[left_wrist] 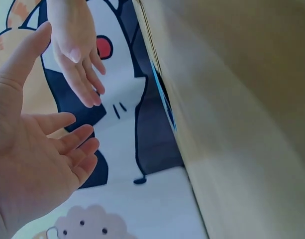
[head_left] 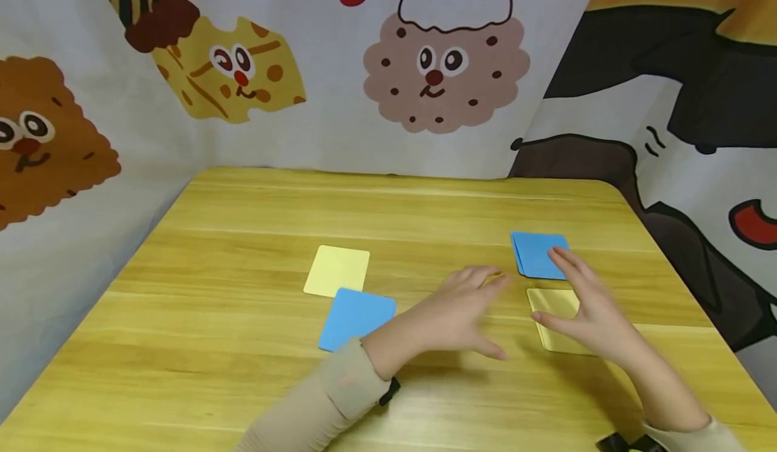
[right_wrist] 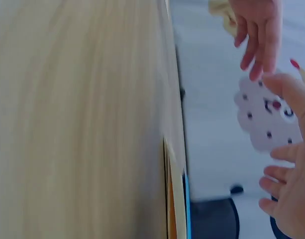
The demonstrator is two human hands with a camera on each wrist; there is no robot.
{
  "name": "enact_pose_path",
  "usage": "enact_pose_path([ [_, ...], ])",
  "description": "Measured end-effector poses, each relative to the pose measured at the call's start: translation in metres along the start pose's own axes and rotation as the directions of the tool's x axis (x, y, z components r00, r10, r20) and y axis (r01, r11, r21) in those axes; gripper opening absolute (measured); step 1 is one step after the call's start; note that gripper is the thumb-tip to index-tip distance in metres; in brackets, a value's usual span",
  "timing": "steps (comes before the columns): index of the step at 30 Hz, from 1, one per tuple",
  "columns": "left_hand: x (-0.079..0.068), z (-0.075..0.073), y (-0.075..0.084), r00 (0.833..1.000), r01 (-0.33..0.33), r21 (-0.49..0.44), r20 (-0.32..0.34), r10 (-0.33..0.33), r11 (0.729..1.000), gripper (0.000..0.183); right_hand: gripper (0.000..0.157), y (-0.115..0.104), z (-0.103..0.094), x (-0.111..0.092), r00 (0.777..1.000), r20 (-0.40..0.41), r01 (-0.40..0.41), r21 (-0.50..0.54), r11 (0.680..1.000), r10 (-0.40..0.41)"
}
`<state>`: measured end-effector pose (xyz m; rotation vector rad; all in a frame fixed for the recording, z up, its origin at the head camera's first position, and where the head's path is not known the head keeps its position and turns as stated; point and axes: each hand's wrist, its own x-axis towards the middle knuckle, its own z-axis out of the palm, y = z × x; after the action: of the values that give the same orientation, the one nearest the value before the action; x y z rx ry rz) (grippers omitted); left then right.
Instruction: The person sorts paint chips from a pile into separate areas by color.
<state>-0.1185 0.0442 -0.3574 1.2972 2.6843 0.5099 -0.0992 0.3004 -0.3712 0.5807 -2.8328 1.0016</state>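
My left hand [head_left: 452, 314] hovers over the middle of the table with fingers spread and nothing in its hold. To its right, my right hand [head_left: 597, 314] is raised over a pile of yellow square cards [head_left: 552, 334], thumb and fingers apart, also holding nothing. It partly hides that pile. Just behind lies a pile of blue cards [head_left: 537, 255], slightly fanned at its left edge. Left of my left hand, a blue card [head_left: 355, 317] overlaps or touches the near corner of a yellow card [head_left: 337, 270]. Both palms [left_wrist: 38, 164] show apart from each other in the wrist views.
The wooden table [head_left: 212, 290] carries the cards, its far edge meeting a white cloth [head_left: 334, 148] printed with cartoon figures. The cloth also hangs along the left and right sides. A dark strap [head_left: 390, 391] shows at my left wrist.
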Motion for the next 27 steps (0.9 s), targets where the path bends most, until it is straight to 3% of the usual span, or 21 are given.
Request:
enact_pose_path([
  [11, -0.051, -0.012, -0.043, 0.998, 0.041, -0.082, -0.043, -0.045, 0.996, 0.110, 0.104, -0.043, 0.048, 0.025, 0.992, 0.122, 0.055, -0.074, 0.996, -0.046],
  [21, -0.099, -0.019, -0.084, 0.997, 0.071, -0.064, 0.003, -0.071, 0.995, 0.110, 0.109, -0.084, 0.089, 0.044, 0.971, 0.202, 0.163, -0.177, 0.971, -0.126],
  [27, -0.128, -0.020, -0.106, 0.995, 0.100, -0.063, 0.016, -0.099, 0.993, 0.113, 0.112, -0.103, 0.113, 0.052, 0.954, 0.251, 0.216, -0.186, 0.958, -0.167],
])
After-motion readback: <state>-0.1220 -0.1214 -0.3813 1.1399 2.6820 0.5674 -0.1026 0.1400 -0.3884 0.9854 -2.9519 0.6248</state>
